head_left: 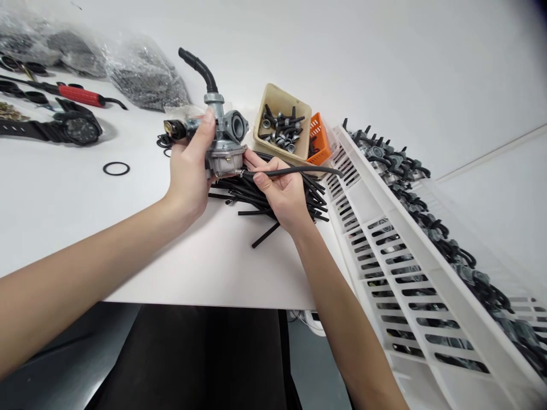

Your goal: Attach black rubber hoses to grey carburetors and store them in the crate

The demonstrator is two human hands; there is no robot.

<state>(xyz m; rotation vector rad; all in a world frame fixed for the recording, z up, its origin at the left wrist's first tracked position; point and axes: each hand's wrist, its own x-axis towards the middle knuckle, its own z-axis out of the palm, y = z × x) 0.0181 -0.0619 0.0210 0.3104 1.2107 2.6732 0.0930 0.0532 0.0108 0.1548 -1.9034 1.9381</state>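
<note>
My left hand [190,165] is closed around a silver carburetor [226,161], holding it upright above the white table. A bent black rubber boot [200,67] sticks up from its top. In my right hand [284,191], the fingers pinch a thin black rubber hose [299,169] close to the carburetor's bowl. One end of the hose meets a small fitting with a clip at the bowl's lower side; the free end points right. Under both hands lies a pile of black hoses [273,208].
A beige bin [261,139] of small black and metal parts stands behind, beside an orange basket [323,142]. On the right is a white slotted crate [363,199] full of carburetors. Leftward are a black ring [116,168], watch [81,128], red-handled tool [81,95] and plastic bags [145,74].
</note>
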